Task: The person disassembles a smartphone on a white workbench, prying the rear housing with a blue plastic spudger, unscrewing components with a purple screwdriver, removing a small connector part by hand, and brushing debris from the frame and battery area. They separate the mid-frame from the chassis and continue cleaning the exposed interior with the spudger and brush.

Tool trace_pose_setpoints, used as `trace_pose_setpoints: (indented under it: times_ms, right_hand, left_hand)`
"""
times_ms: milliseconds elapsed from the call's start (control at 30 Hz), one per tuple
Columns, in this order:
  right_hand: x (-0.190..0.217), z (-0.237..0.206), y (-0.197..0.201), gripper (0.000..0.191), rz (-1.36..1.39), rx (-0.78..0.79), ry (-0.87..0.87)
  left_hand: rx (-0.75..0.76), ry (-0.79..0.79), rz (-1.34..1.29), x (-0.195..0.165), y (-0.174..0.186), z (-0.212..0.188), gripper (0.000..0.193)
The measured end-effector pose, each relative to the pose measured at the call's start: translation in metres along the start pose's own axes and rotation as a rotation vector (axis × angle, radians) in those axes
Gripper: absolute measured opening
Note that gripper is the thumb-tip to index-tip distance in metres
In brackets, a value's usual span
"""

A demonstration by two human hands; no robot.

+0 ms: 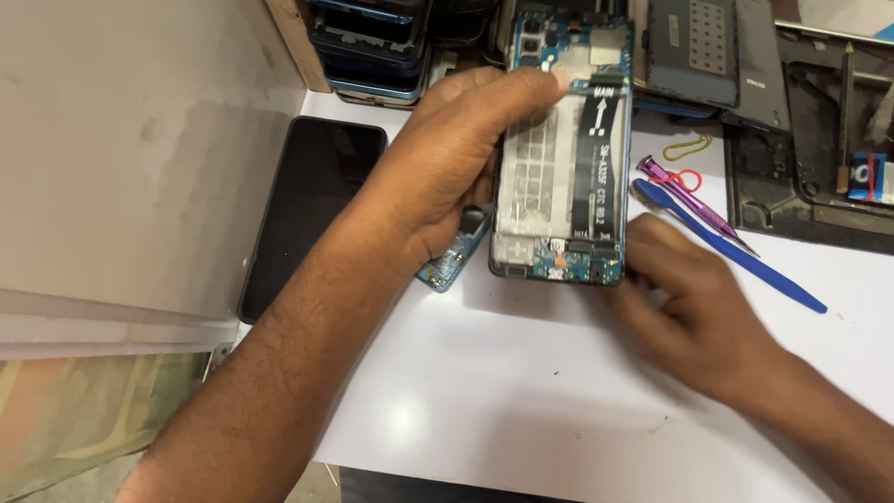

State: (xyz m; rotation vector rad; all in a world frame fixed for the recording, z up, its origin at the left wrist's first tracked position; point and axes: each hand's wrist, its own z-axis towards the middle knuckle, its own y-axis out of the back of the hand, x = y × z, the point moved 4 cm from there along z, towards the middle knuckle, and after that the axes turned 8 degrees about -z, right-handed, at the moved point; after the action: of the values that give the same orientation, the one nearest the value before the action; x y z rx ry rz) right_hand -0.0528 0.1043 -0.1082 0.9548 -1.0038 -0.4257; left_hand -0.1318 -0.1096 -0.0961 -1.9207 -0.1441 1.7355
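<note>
Left hand (pixel 447 158) clasps the opened phone (pixel 562 158) along its 9 o'clock edge; right hand (pixel 689 298), blurred, touches its 5 o'clock corner, grip indeterminate.

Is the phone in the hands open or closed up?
Open. The phone has no back cover; its circuit boards and black ribbon cable are showing.

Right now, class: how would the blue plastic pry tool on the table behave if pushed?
The blue pry tool looks thin and plastic, so probably light and slightly flexible. Lying flat on the smooth white table, it would likely slide rather than roll.
</note>
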Motion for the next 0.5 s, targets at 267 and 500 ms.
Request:
trace_pose_setpoints:
  times_ms: [267,500]
  right_hand:
    - [-0.056,-0.026,0.034,0.012,0.319,-0.300,-0.308]
    - [-0.072,-0.033,0.044,0.011,0.371,-0.298,-0.288]
  left_hand:
    - [-0.082,0.158,0.125,0.033,-0.029,0.009,0.037]
    - [-0.114,0.182,0.213,0.048,-0.036,0.021,0.045]
